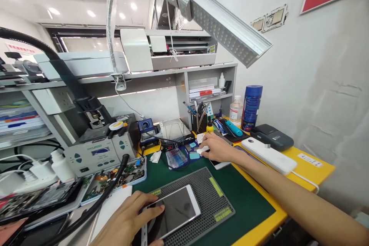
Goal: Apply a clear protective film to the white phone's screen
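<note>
A white-framed tablet (173, 211) with a dark screen lies at an angle on a grey honeycomb-patterned mat (206, 196). My left hand (131, 215) grips its left end, with the thumb on the screen and fingers along the edges. Farther off to the right, my right hand (217, 148) reaches over the back of the bench. Its fingertips close on a small white piece (203, 149) whose kind I cannot make out. Beneath that wrist lies a white phone-like device (220, 164), partly covered by the hand.
A tray of circuit boards (115, 178) and a hot-air station (100, 152) stand left, crossed by a black hose (111, 196). At the back are a tool holder (198, 121) and blue can (251, 107). A white power bank-like box (268, 155) lies right. An LED lamp (227, 21) hangs above.
</note>
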`<state>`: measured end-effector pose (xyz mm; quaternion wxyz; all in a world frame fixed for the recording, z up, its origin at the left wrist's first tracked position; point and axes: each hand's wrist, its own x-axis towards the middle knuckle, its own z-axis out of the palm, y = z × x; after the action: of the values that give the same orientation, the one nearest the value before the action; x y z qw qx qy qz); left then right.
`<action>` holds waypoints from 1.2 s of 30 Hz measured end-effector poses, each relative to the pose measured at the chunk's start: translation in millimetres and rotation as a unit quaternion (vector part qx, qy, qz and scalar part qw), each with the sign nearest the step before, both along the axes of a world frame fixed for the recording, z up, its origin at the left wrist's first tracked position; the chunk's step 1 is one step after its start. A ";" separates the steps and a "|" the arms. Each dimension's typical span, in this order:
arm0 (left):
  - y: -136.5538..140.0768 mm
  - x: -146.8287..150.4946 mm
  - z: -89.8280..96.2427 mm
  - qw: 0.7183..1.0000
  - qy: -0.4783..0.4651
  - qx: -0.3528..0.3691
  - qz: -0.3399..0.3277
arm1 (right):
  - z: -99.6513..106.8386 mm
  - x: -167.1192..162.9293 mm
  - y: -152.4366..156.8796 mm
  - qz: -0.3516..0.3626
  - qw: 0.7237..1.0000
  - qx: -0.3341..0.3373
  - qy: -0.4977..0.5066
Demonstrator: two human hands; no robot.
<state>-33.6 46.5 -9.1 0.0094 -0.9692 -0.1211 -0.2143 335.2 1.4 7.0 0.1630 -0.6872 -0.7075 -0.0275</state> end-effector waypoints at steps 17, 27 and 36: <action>0.9 -5.1 -2.8 0.998 0.055 0.008 0.038 | 23.1 -48.9 -32.3 0.131 0.971 -0.042 0.196; 11.0 -13.4 -18.2 0.998 0.060 -0.002 0.021 | -0.2 -64.8 -40.2 0.226 0.964 -0.062 0.126; 15.4 -14.0 -16.4 0.998 0.063 0.008 0.000 | 1.0 -60.9 -43.1 0.265 0.958 -0.076 0.074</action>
<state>-47.6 61.9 -25.5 0.0243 -0.9807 -0.1185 -0.1534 274.3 -41.8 8.1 0.1639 -0.4853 -0.8502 0.1211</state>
